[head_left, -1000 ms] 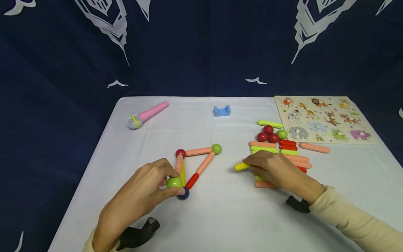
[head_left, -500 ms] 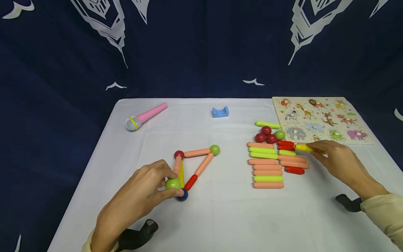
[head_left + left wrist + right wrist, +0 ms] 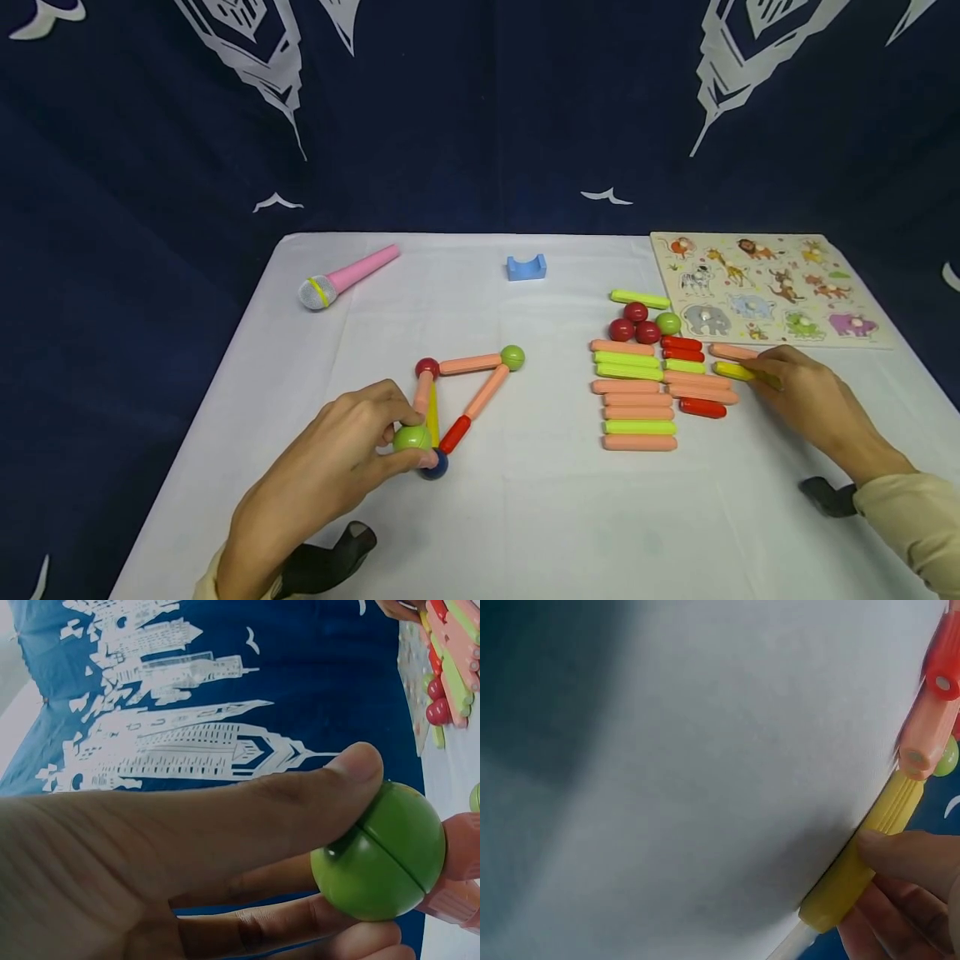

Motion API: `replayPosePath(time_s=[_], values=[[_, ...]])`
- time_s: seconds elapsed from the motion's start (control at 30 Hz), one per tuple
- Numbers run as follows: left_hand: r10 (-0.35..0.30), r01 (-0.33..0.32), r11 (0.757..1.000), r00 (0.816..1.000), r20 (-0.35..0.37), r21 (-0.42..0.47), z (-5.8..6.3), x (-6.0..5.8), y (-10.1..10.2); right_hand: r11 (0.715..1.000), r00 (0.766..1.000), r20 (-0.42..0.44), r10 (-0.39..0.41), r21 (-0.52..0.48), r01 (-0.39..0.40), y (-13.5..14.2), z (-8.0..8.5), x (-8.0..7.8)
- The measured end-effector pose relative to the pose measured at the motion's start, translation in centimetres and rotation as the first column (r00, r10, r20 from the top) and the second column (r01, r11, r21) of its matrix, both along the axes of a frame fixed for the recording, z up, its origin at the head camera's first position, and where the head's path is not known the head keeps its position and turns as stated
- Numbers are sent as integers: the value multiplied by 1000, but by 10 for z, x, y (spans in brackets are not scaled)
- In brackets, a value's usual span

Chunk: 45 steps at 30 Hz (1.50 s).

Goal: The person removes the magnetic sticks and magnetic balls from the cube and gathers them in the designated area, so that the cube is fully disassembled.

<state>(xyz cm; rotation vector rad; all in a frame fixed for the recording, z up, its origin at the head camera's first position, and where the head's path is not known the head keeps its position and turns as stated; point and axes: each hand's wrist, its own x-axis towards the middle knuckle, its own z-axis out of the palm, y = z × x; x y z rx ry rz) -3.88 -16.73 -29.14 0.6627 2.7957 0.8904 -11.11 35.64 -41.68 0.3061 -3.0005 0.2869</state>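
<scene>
Yellow ribbed plastic-look stick point(image 3: 731, 372) is at R edge of the stick pile point(image 3: 639, 413), just below a lone salmon stick point(image 3: 731, 352). R hand point(image 3: 813, 398) pinches it, thumb one side, fingers other; lies roughly parallel to its neighbours, prob. so rows line up neatly. Pale discs in nearby stick ends, poss. magnets.

L hand point(image 3: 337, 454) grips a glossy green two-halved ball point(image 3: 412, 437) betw. thumb & fingers, thumb tip by a dark blue ball point(image 3: 435, 467). A salmon stick point(image 3: 423, 394) runs from it to a dark red ball point(image 3: 427, 368); green one looks raised, so hold is prob. to steady the stick-and-ball frame point(image 3: 487, 390).

Pile = salmon, lime & red sticks side by side in approx. 2 cols; three dark red balls point(image 3: 622, 330) + a green ball point(image 3: 668, 323) bunched above, maybe to stop rolling.

Further out: pale animal-picture puzzle board point(image 3: 738, 283), blue notched block point(image 3: 527, 269), pink toy mic point(image 3: 363, 268) w/ grey head, all on white cloth point(image 3: 525, 533). No brand, label or writing legible.
</scene>
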Motion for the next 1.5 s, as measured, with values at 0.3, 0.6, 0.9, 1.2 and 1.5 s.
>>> replayPosePath(time_s=[0.3, 0.6, 0.9, 1.2, 1.5], values=[[6, -5, 1000, 1000, 15, -14, 1, 0, -1, 999, 998, -58, 24, -45, -27, -17, 7, 1], [8, -8, 1000, 999, 40, -9, 2, 1, -2, 964, 972, -83, 219, -134, -228, -111, 31, -18], [22, -22, 1000, 999, 49, -10, 1, 2, -1, 855, 871, 52, 488, -231, -465, -218, 32, -47], [-11, 11, 999, 1000, 3, -34, 1, 2, 2, 797, 825, -12, 565, -249, -550, -262, 31, -30], [-67, 67, 998, 998, -18, 5, 2, -2, -2, 698, 800, 57, 597, -529, -483, -312, 52, 43]])
